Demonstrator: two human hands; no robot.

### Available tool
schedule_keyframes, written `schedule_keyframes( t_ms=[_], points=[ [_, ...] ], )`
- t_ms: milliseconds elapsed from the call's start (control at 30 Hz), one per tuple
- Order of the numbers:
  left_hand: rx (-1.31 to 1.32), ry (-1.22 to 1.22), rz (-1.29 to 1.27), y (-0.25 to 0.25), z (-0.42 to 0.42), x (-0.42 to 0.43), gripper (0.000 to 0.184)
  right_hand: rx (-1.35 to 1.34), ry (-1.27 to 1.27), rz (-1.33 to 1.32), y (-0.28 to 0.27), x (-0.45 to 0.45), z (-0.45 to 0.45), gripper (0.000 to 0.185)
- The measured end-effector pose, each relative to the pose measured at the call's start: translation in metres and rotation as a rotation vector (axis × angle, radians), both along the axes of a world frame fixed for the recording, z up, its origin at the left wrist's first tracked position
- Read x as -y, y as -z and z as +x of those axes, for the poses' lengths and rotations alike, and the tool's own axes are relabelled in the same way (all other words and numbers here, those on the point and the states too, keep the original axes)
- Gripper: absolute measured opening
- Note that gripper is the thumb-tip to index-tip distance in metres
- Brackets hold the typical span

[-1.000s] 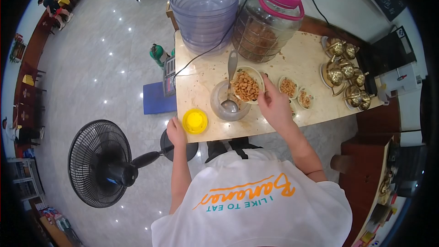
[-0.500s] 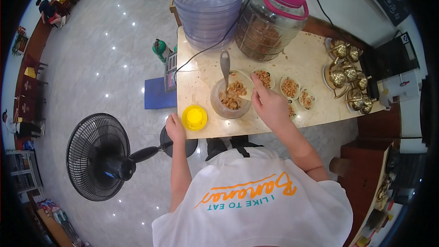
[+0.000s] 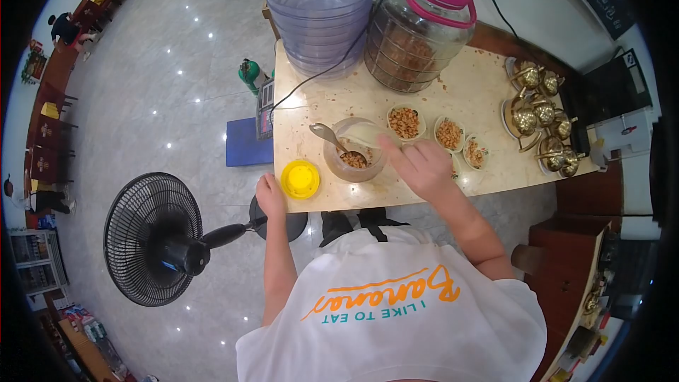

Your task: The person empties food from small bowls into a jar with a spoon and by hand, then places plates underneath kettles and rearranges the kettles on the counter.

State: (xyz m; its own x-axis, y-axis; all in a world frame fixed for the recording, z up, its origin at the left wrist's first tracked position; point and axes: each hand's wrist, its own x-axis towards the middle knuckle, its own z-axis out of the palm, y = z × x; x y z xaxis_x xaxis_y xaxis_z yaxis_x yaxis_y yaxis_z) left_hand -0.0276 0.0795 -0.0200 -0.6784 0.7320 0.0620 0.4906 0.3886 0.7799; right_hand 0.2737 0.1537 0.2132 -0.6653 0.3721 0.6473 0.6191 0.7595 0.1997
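My right hand (image 3: 419, 166) pinches the rim of a small white dish (image 3: 364, 133), tipped on its side over the mouth of a clear round jar (image 3: 336, 163). Chopped nuts (image 3: 356, 160) lie inside the jar. A metal spoon (image 3: 324, 132) leans in it, handle toward the upper left. Several small dishes of nuts, such as one nut dish (image 3: 406, 122), stand right of the jar; my right hand partly covers the nearest. My left hand (image 3: 271, 197) is closed at the table's left edge, beside a yellow lid (image 3: 300, 180), with its fingers partly hidden.
Stacked clear tubs (image 3: 318, 21) and a large pink-lidded jar (image 3: 417, 49) stand at the table's back. Brass teapots (image 3: 527, 120) line the right end. A black cable (image 3: 322, 76) crosses the table. A floor fan (image 3: 152, 240) stands at left. People sit farther off.
The dish in my right hand has tipped further, and its nuts have dropped into the jar. The spoon has swung over to the left. My left hand stays in place.
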Motion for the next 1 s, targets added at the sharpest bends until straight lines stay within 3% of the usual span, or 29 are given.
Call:
schedule_keyframes(
  t_ms=[67,167,267,467,567,667,767,867,1000],
  points=[
    [-0.01,0.005,-0.005,0.005,-0.001,0.0,0.036,-0.106,0.055,0.011,0.011,-0.002,0.013,0.046],
    [0.008,0.019,-0.024,0.005,-0.003,0.0,0.036,-0.336,0.334,-0.183,0.031,0.001,0.033,0.039],
    [0.015,0.025,-0.023,0.008,-0.004,0.0,0.037,-0.838,0.501,-0.666,0.067,0.015,0.049,0.032],
    [0.027,0.029,-0.037,0.003,-0.001,0.0,0.038,-0.973,0.552,-1.095,0.2,0.041,0.09,0.034],
    [0.028,0.035,-0.049,0.006,-0.003,0.0,0.039,-1.041,0.55,-1.271,0.218,0.05,0.085,0.035],
    [0.007,0.038,-0.056,0.004,-0.001,-0.001,0.039,-1.051,0.575,-1.248,0.23,0.056,0.08,0.031],
    [-0.023,0.014,-0.058,-0.002,0.001,-0.001,0.039,-1.034,0.549,-1.375,0.209,0.064,0.076,0.031],
    [-0.058,0.01,-0.017,-0.003,0.003,0.0,0.04,-1.256,0.489,-1.494,0.219,0.077,0.084,0.031],
    [-0.058,0.023,0.0,0.005,-0.002,0.0,0.041,-1.509,0.706,-1.676,0.218,0.089,0.113,0.034]
  ],
)
